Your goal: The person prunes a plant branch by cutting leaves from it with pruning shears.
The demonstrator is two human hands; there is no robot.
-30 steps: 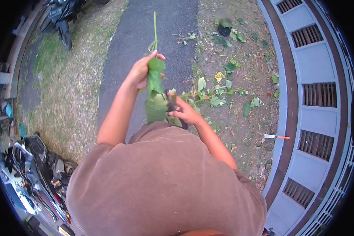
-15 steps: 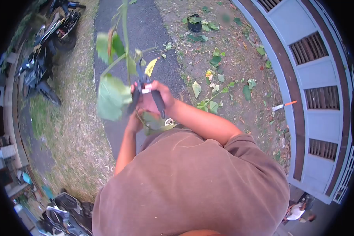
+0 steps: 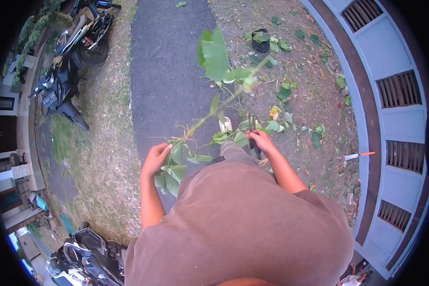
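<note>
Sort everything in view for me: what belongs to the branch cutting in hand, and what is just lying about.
In hand: leafy branch, held by the left hand; pruning shears, in the right hand.
Lying about: scattered cut leaves; black pot; orange-handled tool; parked motorbikes.

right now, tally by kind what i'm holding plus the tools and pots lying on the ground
leafy branch: 1, in left hand
pruning shears: 1, in right hand
orange-handled tool: 1
black pot: 1
total: 4
</note>
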